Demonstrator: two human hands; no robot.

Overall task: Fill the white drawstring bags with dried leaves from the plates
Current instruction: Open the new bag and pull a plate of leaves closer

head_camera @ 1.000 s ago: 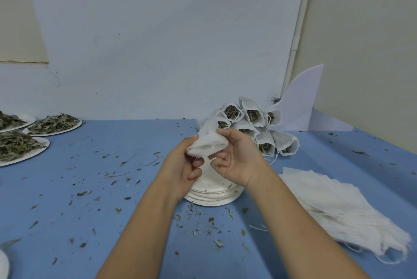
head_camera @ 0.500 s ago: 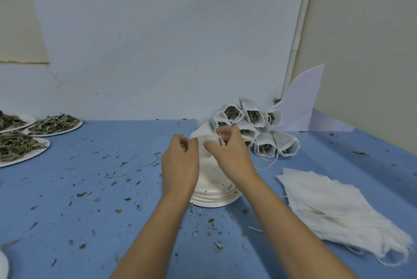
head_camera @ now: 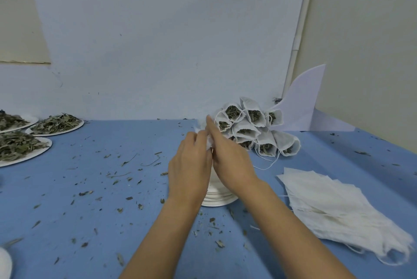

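**Both hands closed in on one small bag above the plate stack**

At the middle of the blue table (head_camera: 67, 217) the left hand (head_camera: 191, 166) and the right hand (head_camera: 230, 161) meet, backs toward the camera. A small white drawstring bag (head_camera: 208, 142) sits between them. Only a crumpled strip of its cloth shows, at twelve o'clock of the knuckles.

The left hand's fingers curl round the bag's left side. The right hand lies against its right side with the forefinger stretched straight toward twelve o'clock. Its thumb and other fingertips are hidden, so I cannot tell whether it grips the cloth.

Directly beneath the hands, at six o'clock, stands a stack of empty white paper plates (head_camera: 217, 198), partly covered by the wrists.

Taking the hands as the dial's centre:

- **One to two o'clock:** a heap of filled white bags (head_camera: 255, 129) lies against the wall, their open mouths showing dark leaf and loose strings trailing onto the table.
- **Behind that heap:** a white curved sheet of card (head_camera: 302, 102) leans in the corner.
- **Four o'clock:** a fanned pile of flat empty white cloth bags (head_camera: 338, 206).
- **Nine to ten o'clock, well apart:** three white paper plates (head_camera: 44, 154) carry heaps of dried grey-green leaves (head_camera: 20, 145).

Leaf crumbs and stems (head_camera: 126, 162) are scattered over the table, thickest from seven to nine o'clock.
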